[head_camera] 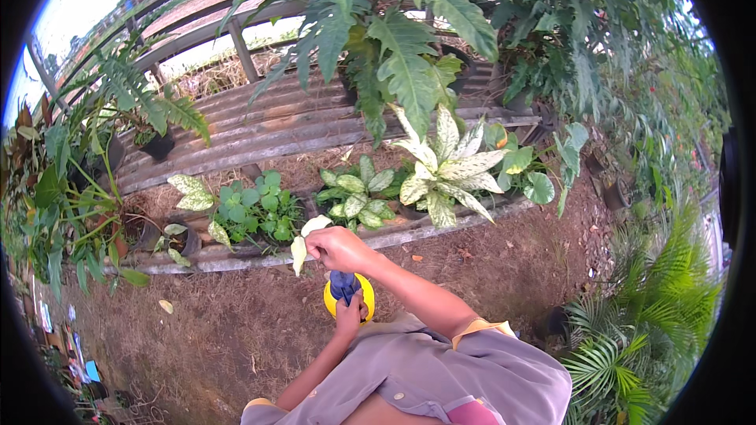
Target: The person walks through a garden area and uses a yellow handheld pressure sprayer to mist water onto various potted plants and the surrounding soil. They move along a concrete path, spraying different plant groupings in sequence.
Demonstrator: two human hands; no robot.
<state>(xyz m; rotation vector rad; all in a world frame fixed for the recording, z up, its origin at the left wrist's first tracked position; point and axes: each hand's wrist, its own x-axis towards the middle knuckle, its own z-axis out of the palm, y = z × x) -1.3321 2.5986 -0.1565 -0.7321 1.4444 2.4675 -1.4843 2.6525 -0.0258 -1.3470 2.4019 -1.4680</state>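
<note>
My right hand (338, 248) is closed on pale yellow-green leaves (299, 252) at the front edge of the plant bench. Below it, my left hand (352, 307) grips the dark blue head of a spray bottle (344, 283) with a yellow body. Just beyond my right hand grow a small green leafy plant (260, 203) and a variegated plant with pale-centred leaves (360, 192). A larger speckled cream-and-green dieffenbachia (446, 168) stands to their right. The stem end of the pale leaves is hidden by my fingers.
A corrugated sheet shelf (266, 121) rises behind the plants, with a black pot (156, 144) at left and a large lobed-leaf plant (404, 50) hanging over it. A wooden rail fence (242, 47) runs behind. Dry soil (236, 336) lies below; palm fronds (620, 360) stand at right.
</note>
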